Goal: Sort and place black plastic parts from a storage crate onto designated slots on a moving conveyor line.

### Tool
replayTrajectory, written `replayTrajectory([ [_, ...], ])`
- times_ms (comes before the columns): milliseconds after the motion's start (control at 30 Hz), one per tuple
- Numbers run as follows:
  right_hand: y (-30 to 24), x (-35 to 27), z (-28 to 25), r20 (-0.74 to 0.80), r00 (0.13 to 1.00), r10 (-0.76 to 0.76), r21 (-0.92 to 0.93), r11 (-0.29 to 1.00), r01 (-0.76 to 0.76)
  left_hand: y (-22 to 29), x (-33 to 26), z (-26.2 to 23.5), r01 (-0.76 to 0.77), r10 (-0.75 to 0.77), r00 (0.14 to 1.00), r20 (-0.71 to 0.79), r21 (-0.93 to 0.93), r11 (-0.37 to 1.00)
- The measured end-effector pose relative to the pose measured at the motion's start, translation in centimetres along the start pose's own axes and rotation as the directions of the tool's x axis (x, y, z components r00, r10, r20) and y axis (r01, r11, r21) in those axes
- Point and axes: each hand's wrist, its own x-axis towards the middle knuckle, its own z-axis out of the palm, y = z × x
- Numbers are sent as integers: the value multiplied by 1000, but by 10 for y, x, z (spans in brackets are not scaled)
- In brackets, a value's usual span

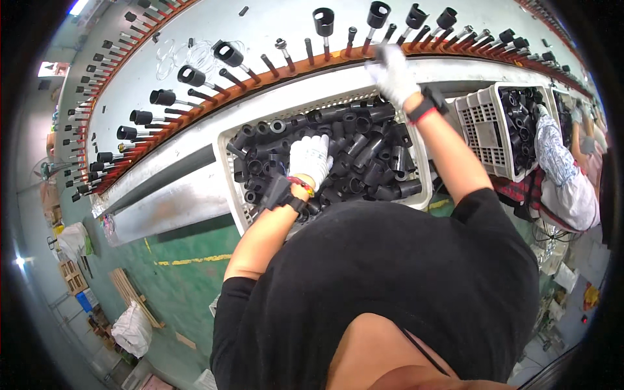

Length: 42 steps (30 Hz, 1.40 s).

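Observation:
My left hand (311, 159), in a white glove, lies on a heap of black plastic tube pieces (370, 153). Its fingers point away from me, and no piece shows lifted in it. The heap fills a white plastic crate (426, 172) in front of my body. My right hand (393, 77), also gloved, reaches up to the rail of rods beyond the crate. Motion smears its fingers, and a dark patch shows beside them; whether it is held I cannot make out. Black cup-shaped sleeves (378, 14) stand on several rods close by.
A curved orange-brown rail (260, 81) carries rods and black sleeves around a pale table. Coiled clear line (195, 58) lies on the table. To the right stands another white crate (478, 130) of black pieces, with a co-worker's patterned sleeve (556, 143) beside it.

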Motion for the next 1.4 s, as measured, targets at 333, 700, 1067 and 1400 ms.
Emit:
replayTrajectory([
  [333, -6, -112, -31, 406, 912, 54, 279, 943, -180, 4, 6, 9, -140, -106, 963, -249, -791, 595],
  [700, 41, -125, -81, 401, 865, 301, 680, 535, -501, 29, 66, -44, -149, -132, 978, -163, -983, 110],
  [1067, 75, -148, -96, 496, 805, 326, 865, -270, -423, 98, 204, -130, -251, -200, 858, -474, -725, 641],
  [1400, 106, -137, -94, 336, 851, 404, 940, -200, -276, 92, 323, -129, -40, -292, 855, -429, -615, 787],
])
